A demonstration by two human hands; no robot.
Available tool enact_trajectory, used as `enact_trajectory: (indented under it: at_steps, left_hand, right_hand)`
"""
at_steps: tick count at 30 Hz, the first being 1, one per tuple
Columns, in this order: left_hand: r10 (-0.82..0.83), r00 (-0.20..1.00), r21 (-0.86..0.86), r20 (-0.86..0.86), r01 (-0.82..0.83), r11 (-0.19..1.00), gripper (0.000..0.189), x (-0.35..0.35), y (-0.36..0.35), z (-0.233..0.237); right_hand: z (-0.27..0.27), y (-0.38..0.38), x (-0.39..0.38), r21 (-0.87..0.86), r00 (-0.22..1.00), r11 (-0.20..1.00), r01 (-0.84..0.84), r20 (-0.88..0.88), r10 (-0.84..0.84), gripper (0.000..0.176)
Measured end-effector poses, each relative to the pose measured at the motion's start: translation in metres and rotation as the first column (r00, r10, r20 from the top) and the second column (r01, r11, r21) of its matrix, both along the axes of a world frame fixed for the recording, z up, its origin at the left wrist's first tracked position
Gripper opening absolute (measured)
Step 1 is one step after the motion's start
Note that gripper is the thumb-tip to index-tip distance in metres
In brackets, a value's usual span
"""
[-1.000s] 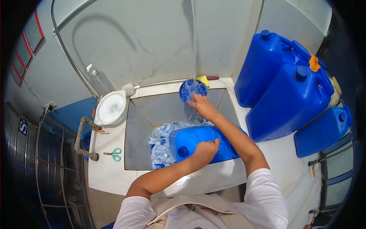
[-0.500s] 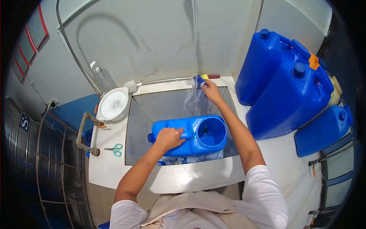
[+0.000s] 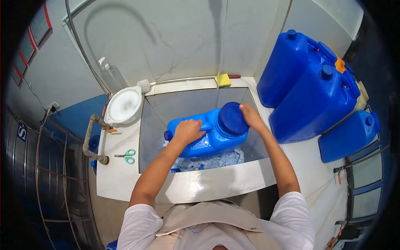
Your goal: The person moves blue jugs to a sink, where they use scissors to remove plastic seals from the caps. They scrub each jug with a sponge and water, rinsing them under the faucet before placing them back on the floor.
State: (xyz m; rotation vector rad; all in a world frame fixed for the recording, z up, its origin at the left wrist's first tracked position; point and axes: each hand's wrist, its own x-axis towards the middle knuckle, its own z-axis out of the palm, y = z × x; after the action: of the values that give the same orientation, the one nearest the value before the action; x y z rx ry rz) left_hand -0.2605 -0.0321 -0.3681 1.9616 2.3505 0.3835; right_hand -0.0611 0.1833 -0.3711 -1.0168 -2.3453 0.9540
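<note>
A white tiled worktop [image 3: 116,179] is running under a pale wall, with a square sink [image 3: 179,106] sunk into its middle. One blue jerrycan [image 3: 204,143] is lying on its side in the sink, filling most of the width between the sink walls and resting on a heap of small clear and blue plastic pieces [image 3: 221,160]. The left hand [image 3: 187,131] is clamping the jerrycan's handle [image 3: 207,126]. The right hand [image 3: 251,116] is gripping the round blue lid [image 3: 231,118], which is sitting on the wide mouth.

Three capped jerrycans [image 3: 316,104] are crowding the worktop's right edge. One pair of scissors [image 3: 126,155] is lying near the left edge. One white bowl [image 3: 123,105] is sitting at the back left corner and one yellow sponge [image 3: 223,80] on the back edge.
</note>
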Motion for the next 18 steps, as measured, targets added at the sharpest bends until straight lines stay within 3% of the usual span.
enact_trajectory:
  at_steps: [1,2,3,5,6,7,9,10,11,13,15,17,18]
  left_hand:
    - [-0.009,1.000,-0.003,0.000,0.009,1.000,0.033,0.000,-0.001,0.000]
    - [-0.010,1.000,-0.019,0.004,0.010,1.000,0.033,0.003,-0.001,0.001]
    - [-0.003,1.000,-0.030,0.005,0.003,1.000,0.034,0.003,0.001,0.003]
    - [-0.003,0.999,0.021,0.034,0.002,1.000,0.030,0.010,-0.001,0.009]
    - [0.015,0.998,0.032,0.064,-0.017,0.999,0.029,0.012,-0.001,0.005]
    - [0.027,0.998,0.026,0.051,-0.028,0.999,0.028,0.012,-0.003,0.001]
    - [0.048,0.998,0.024,0.043,-0.049,0.999,0.028,0.011,-0.003,-0.003]
    - [0.063,0.996,0.023,0.057,-0.064,0.998,0.027,0.016,-0.004,-0.007]
    - [0.070,0.995,0.033,0.072,-0.072,0.997,0.026,0.023,-0.004,-0.007]
    - [0.080,0.993,0.047,0.084,-0.084,0.995,0.026,0.028,-0.008,-0.004]
    - [0.056,0.995,0.090,0.080,-0.063,0.994,0.026,0.031,-0.014,-0.010]
    - [0.037,0.996,0.076,0.078,-0.043,0.996,0.026,0.036,-0.017,-0.009]
    - [0.063,0.996,0.068,0.058,-0.066,0.995,0.025,0.035,-0.014,-0.004]
  right_hand:
    - [0.005,-0.023,-0.006,0.041,0.995,0.998,0.037,0.092,-0.041,0.046]
    - [0.001,-0.029,-0.010,0.421,1.000,0.907,0.017,-0.002,-0.018,0.049]
    - [0.001,-0.031,-0.007,0.427,1.000,0.904,0.019,-0.006,-0.018,0.049]
    - [0.040,-0.073,-0.020,0.531,0.933,0.805,-0.265,0.351,0.076,0.053]
    - [0.034,-0.086,-0.026,0.624,0.914,0.732,-0.273,0.406,-0.005,0.055]
    - [0.034,-0.095,-0.031,0.621,0.914,0.724,-0.300,0.405,0.031,0.055]
    - [0.038,-0.107,-0.037,0.560,0.908,0.821,-0.111,0.393,-0.144,0.058]
    - [0.032,-0.111,-0.040,0.597,0.914,0.802,-0.003,0.327,-0.240,0.059]
    - [0.024,-0.112,-0.040,0.601,0.910,0.799,-0.005,0.334,-0.245,0.059]
    - [0.012,-0.113,-0.042,0.719,0.895,0.685,0.120,0.221,-0.388,0.061]
    - [0.020,-0.119,-0.036,0.688,0.873,0.713,0.138,0.255,-0.415,0.061]
    - [0.039,-0.118,-0.033,0.545,0.881,0.836,0.058,0.365,-0.300,0.063]
    - [0.054,-0.117,-0.036,0.611,0.905,0.786,0.093,0.277,-0.322,0.064]
